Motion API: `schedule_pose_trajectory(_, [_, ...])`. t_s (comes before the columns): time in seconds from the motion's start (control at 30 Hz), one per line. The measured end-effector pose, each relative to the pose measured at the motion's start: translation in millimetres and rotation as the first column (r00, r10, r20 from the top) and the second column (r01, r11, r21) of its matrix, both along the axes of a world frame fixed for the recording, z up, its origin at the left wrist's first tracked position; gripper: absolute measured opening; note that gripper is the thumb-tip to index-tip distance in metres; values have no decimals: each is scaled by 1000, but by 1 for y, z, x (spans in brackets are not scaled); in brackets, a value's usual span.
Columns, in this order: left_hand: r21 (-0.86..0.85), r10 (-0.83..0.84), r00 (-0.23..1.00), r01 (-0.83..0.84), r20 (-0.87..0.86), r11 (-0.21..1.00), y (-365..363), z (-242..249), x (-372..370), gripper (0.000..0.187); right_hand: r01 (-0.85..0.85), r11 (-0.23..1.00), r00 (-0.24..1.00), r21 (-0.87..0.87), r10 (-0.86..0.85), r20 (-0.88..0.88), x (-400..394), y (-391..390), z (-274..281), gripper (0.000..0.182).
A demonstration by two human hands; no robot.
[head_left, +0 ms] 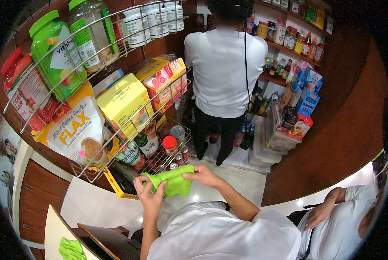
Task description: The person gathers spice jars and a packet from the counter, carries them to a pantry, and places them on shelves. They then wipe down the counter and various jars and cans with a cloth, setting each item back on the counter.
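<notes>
A bright green cloth (173, 181) is stretched between my two hands, in front of the lower wire shelves. My left hand (149, 190) pinches its left end between thumb and fingers. At the other end, my right hand (202, 175) grips the cloth's right edge. Just beyond the cloth, the lower wire basket (187, 135) holds a red-lidded jar (169, 144), several cans and a pouch marked Original (132, 156). Above and to the left, a Flax bag (74, 130) leans in the middle basket beside a yellow box (124, 102).
Green-lidded bottles (57, 54) and white bottles (135, 28) fill the top basket. A person in a white shirt (224, 71) stands ahead, facing stocked shelves (289, 47). Another person (332, 229) is at the lower right. A second green cloth (71, 249) lies on a cream surface (55, 227).
</notes>
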State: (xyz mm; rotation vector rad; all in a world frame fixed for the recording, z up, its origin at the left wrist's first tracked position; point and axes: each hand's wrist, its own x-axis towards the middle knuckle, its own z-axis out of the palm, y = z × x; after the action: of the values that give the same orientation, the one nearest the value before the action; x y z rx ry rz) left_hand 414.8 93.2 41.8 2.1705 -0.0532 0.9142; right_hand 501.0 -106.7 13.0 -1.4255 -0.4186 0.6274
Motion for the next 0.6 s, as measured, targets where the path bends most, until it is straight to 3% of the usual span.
schedule_pose_trajectory(0.03, [-1, 1, 1000, -1, 1, 1000, -1, 0, -1, 20, -1, 1000, 1000, -1, 1, 1, 2, -1, -2, 27])
schedule_pose_trajectory(0.1, [88, 163, 986, -165, 31, 982, -4, 2, -4, 20, 186, 977, 876, -107, -116, 469, 6, -3, -8, 25])
schedule_pose_trajectory(0.13, [87, 160, 987, -162, 33, 983, -7, 6, -3, 20, 190, 976, 874, -106, -119, 471, 5, -4, -2, 25])
schedule_pose_trajectory(0.2, [106, 97, 985, -113, 142, 988, -11, 16, 1, 17, 428, 901, 566, -72, -204, 799, 0, -6, 15, 21])
schedule_pose_trajectory(0.23, [106, 96, 985, -112, 144, 988, -10, 14, 1, 17, 429, 900, 564, -71, -206, 800, -1, -7, 24, 21])
schedule_pose_trajectory(0.3, [-315, -155, 984, 119, -91, 941, -7, -1, 1, 14, 410, 912, 373, 21, -189, 909, -2, -10, 39, 20])
schedule_pose_trajectory(0.33, [-312, -161, 983, 126, -88, 941, -9, -7, 3, 14, 416, 909, 368, 25, -194, 909, -2, -12, 37, 20])
schedule_pose_trajectory(0.37, [-436, -177, 979, 115, -104, 893, -12, -14, 4, 13, 265, 964, 713, 3, -199, 672, -4, -13, 32, 20])
schedule_pose_trajectory(0.4, [-551, -195, 974, 99, -119, 829, -15, -17, 4, 13, 112, 992, 937, 49, -122, 327, -7, -14, 25, 21])
schedule_pose_trajectory(0.47, [-566, -200, 971, 93, -129, 819, -20, -15, 2, 12, 138, 985, 923, 104, -167, 348, -9, -11, 15, 22])
schedule_pose_trajectory(0.6, [-519, -184, 965, 62, -185, 852, -19, -20, 2, 11, 136, 989, 945, 54, -146, 293, -8, -11, 5, 22])
